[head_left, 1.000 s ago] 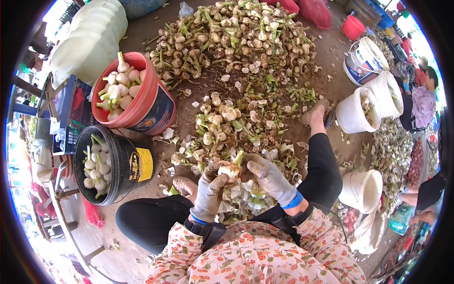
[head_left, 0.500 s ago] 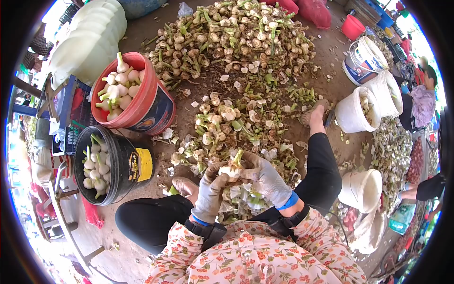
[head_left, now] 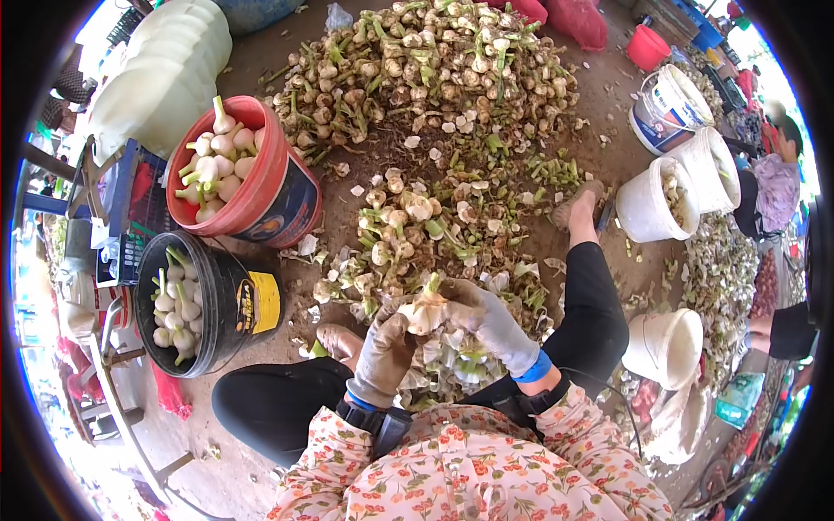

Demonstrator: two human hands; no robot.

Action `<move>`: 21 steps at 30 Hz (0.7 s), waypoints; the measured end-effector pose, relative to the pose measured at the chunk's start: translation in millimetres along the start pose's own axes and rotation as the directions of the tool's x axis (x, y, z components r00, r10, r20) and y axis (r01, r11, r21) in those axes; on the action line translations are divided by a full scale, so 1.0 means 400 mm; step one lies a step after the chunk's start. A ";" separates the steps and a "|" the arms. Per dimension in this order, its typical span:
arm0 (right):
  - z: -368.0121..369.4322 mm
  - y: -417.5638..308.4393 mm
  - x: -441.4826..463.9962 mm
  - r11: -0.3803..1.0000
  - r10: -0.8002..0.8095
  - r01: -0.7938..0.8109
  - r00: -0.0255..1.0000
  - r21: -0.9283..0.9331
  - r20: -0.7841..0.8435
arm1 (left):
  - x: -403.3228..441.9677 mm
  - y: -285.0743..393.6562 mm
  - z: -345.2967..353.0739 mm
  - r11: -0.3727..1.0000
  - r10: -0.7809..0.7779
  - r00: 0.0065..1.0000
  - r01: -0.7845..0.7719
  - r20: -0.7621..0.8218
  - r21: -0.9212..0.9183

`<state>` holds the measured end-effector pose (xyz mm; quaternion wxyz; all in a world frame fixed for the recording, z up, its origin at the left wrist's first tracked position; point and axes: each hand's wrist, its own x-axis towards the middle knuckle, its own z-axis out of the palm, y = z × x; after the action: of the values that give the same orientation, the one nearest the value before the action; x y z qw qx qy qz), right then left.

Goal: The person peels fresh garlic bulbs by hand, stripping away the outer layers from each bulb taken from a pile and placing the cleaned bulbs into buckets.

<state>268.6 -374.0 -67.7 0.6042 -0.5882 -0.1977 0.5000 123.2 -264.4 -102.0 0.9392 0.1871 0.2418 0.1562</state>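
Observation:
A garlic bulb (head_left: 425, 317) with a short green stem stub and loose papery skin is held between my two gloved hands, above the scraps in front of me. My left hand (head_left: 385, 347), in a soiled grey glove, grips its left side with fingers curled. On the right side, my right hand (head_left: 486, 319) pinches the bulb or its skin; the fingertips are partly hidden. Just beyond lies a small heap of garlic bulbs (head_left: 400, 217) mixed with peeled skins and cut stems. Shed skins (head_left: 452, 365) cover the ground beneath my hands.
A large pile of untrimmed garlic (head_left: 426, 69) lies ahead. To the left stand a red bucket (head_left: 261, 174) and a black bucket (head_left: 221, 304), both holding cleaned garlic. White buckets (head_left: 643, 204) stand at the right, with another white bucket (head_left: 665, 347) nearer. A person (head_left: 773, 182) sits far right.
The bulb has tilted slightly and shows more of its pale side. My left hand has turned and shifted a little; my right hand stays close to the bulb.

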 end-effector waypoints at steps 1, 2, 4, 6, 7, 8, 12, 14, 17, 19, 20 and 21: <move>-0.001 0.010 0.005 1.000 -0.007 0.007 1.000 -0.002 0.002 | -0.002 0.005 0.007 0.999 0.023 1.000 -0.023 -0.003 0.031; 0.000 0.016 0.008 1.000 -0.014 0.014 1.000 -0.004 0.003 | -0.006 0.009 0.014 0.997 0.045 0.999 -0.045 -0.004 0.063; 0.016 0.010 0.003 0.998 -0.008 0.007 1.000 -0.055 -0.018 | -0.010 0.002 0.021 0.992 0.076 0.997 -0.075 0.001 0.106; 0.008 0.060 0.016 0.996 0.080 -0.081 0.996 -0.042 -0.036 | -0.004 -0.011 0.017 0.991 0.086 0.996 -0.083 -0.026 0.102; 0.008 0.077 0.019 0.999 0.006 -0.009 0.999 -0.050 -0.048 | 0.000 -0.014 0.022 0.978 0.092 0.995 -0.085 -0.032 0.190; 0.003 0.091 0.016 0.977 -0.141 0.130 0.989 -0.170 -0.053 | 0.001 -0.013 0.007 0.998 -0.024 0.999 0.023 0.030 0.056; 0.019 0.062 -0.007 0.993 -0.112 0.110 0.992 -0.035 -0.059 | 0.018 -0.008 -0.050 0.961 -0.258 0.963 0.264 0.077 -0.083; 0.025 0.053 -0.016 0.993 0.000 0.011 0.996 0.120 -0.094 | 0.010 0.001 0.004 0.973 -0.228 0.972 0.229 -0.050 0.032; 0.035 0.070 -0.004 0.960 -0.280 0.277 0.934 -0.046 -0.222 | 0.010 -0.010 0.015 0.915 0.099 0.992 -0.059 -0.081 0.398; 0.019 0.062 -0.010 0.995 -0.102 0.103 0.984 0.000 -0.144 | -0.003 0.005 0.013 0.819 0.159 0.986 -0.107 -0.043 0.563; 0.010 0.059 -0.014 1.000 -0.011 0.012 0.995 0.016 -0.100 | -0.010 0.016 0.014 0.865 0.140 0.987 -0.080 -0.085 0.495; 0.005 0.066 -0.013 0.982 0.008 0.017 0.991 0.190 -0.131 | -0.013 0.031 0.025 0.904 0.118 0.985 -0.056 -0.123 0.423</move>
<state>255.1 -382.3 -89.5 0.6706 -0.5586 -0.1100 0.4756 121.4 -258.2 -86.7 0.8493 0.3825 0.3287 0.1560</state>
